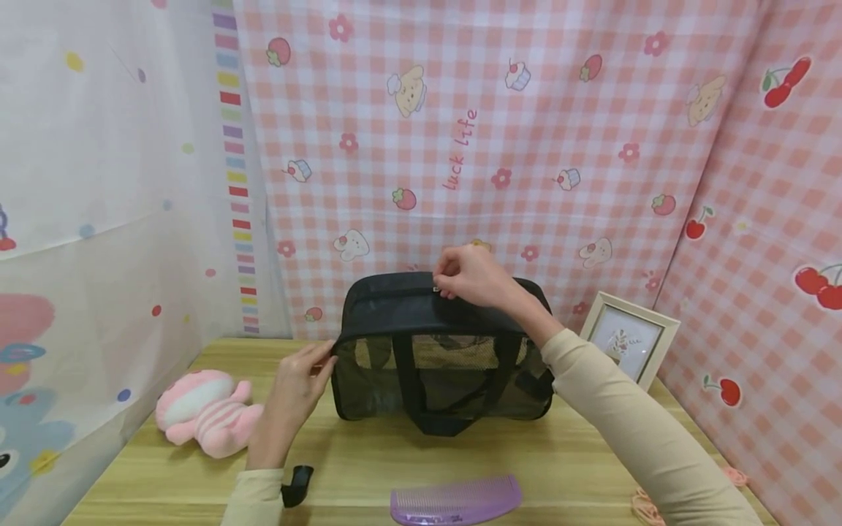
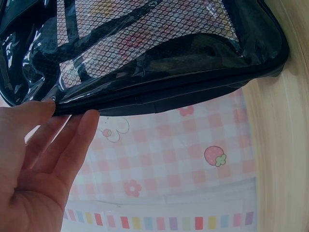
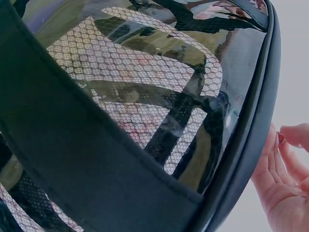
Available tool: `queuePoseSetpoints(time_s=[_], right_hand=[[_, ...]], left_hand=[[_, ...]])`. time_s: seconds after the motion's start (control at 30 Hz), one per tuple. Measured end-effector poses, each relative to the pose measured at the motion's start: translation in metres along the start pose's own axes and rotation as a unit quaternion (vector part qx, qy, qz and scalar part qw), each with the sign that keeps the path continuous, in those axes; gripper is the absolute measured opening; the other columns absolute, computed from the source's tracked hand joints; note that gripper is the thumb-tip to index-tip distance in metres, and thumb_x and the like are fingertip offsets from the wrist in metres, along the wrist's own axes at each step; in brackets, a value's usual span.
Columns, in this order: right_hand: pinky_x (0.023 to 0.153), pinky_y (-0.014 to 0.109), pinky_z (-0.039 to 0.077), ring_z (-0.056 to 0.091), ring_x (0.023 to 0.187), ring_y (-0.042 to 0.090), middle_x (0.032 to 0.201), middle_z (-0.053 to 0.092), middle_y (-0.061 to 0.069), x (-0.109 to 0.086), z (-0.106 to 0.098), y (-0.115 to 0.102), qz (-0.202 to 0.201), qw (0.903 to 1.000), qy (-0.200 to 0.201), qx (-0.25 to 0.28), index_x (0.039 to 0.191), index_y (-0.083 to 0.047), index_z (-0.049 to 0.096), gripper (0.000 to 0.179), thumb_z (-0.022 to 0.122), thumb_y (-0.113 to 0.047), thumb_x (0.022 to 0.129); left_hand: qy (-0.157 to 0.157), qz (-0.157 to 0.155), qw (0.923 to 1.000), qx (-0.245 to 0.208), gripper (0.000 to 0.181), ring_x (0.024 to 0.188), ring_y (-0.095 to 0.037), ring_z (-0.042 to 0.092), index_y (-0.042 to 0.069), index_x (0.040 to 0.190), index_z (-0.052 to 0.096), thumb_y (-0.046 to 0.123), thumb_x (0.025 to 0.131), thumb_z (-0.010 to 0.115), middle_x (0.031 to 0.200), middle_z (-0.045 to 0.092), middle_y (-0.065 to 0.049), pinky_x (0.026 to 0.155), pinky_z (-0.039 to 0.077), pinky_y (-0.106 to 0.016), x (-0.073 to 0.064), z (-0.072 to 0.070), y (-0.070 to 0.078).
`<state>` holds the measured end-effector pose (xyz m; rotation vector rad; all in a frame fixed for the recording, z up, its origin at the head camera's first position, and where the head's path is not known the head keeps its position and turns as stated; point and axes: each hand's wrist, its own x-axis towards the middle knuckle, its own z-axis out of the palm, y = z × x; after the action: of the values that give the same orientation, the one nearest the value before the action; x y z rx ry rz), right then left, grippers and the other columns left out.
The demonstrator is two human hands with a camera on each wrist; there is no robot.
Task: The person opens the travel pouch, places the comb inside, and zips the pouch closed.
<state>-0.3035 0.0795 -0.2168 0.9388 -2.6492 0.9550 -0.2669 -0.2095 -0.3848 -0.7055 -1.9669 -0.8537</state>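
Observation:
A black bag with see-through and mesh sides (image 1: 375,310) stands upright at the back of the table, one strap handle (image 1: 409,380) hanging down its front. My left hand (image 1: 299,387) pinches the bag's upper left corner; in the left wrist view the thumb of that hand (image 2: 43,159) lies on one side of the black edge and fingers on the other. On top of the bag, my right hand (image 1: 476,277) pinches the small metal zipper pull (image 1: 436,289), left of the middle. The right wrist view shows this hand (image 3: 287,179) partly behind the bag's edge.
A pink plush toy (image 1: 213,416) lies at the left. Near the front are a black curved object (image 1: 298,486) and a purple comb (image 1: 457,502). A framed picture (image 1: 660,325) leans at the right, and pink cord (image 1: 645,505) lies under the right sleeve. Patterned cloth hangs behind.

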Motion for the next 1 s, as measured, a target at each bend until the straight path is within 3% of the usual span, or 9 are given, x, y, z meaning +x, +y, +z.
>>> queuePoseSetpoints(time_s=[1.0], right_hand=[[0.059,0.026,0.056,0.065,0.065,0.014,0.079,0.068,0.007,0.019,0.021,-0.015,-0.022,0.9997,-0.008,0.010,0.091,-0.002,0.064,0.007,0.060,-0.007,0.092]], left_hand=[[-0.007,-0.016,0.9996,-0.022,0.030,0.070,-0.026,0.067,-0.008,0.104,0.069,-0.017,0.075,0.070,0.090,0.068,-0.018,0.059,0.058,-0.029,0.000,-0.002,-0.001]])
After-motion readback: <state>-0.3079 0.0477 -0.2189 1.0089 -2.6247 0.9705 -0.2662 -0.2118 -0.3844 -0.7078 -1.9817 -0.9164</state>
